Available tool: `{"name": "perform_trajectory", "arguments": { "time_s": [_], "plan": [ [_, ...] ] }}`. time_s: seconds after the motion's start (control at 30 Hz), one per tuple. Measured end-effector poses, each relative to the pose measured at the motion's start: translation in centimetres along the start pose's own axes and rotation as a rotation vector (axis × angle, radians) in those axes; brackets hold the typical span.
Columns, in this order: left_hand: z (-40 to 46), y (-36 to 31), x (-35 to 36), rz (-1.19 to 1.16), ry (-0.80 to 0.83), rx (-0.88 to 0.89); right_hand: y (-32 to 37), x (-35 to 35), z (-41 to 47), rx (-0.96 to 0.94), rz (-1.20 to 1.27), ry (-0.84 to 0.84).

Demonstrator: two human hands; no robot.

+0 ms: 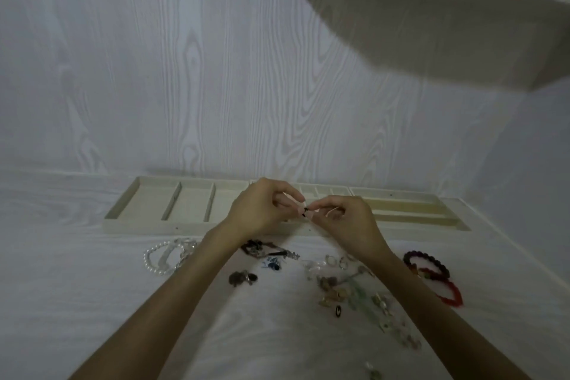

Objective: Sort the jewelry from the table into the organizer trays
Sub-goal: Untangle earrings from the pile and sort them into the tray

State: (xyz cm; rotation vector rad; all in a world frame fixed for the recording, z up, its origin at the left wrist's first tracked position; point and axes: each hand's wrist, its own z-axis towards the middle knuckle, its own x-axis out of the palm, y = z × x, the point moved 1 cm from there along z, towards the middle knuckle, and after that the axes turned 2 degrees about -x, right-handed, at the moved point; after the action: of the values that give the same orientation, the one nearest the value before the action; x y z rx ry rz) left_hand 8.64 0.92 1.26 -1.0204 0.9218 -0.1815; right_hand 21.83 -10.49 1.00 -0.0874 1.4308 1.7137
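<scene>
Both hands, the left hand (262,210) and right hand (345,219), were pinched on a tiny dark earring (305,212) above the organizer trays (138,210); it could be dropped among the bench's (61,287) loose jewelry.

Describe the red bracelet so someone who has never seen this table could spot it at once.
Start at the row of cream organizer trays along the wall, then come forward to the table's right side. Beside the right forearm lies the red bracelet, bright and plain, unlike the dark maroon beaded bracelet just behind it.
</scene>
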Motion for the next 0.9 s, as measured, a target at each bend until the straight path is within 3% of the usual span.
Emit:
{"name": "perform_trajectory", "arguments": {
  "time_s": [0.13,0.33,0.47,0.6,0.67,0.9],
  "plan": [
    [2.3,0.4,-0.8,0.079,0.001,0.053,0.0,-0.2,3.3,-0.058,-0.105,0.078],
    [4.7,2.3,-1.2,0.227,-0.026,0.057,0.0,1.3,7.9,-0.137,-0.558,0.265],
    [5.7,4.6,-2.6,0.274,-0.11,-0.046,-0.4,1.1,11.1,-0.059,-0.577,0.299],
    [6.1,7.4,-3.9,0.437,0.066,-0.204,-1.5,1.0,13.8,0.002,-0.604,0.343],
    [5.8,7.6,-4.0,0.403,0.147,-0.234,-2.1,1.7,14.9,0.021,-0.657,0.397],
    [5.6,7.5,-4.1,0.396,0.193,-0.312,-3.2,3.9,15.5,0.048,-0.718,0.535]
  ]
}}
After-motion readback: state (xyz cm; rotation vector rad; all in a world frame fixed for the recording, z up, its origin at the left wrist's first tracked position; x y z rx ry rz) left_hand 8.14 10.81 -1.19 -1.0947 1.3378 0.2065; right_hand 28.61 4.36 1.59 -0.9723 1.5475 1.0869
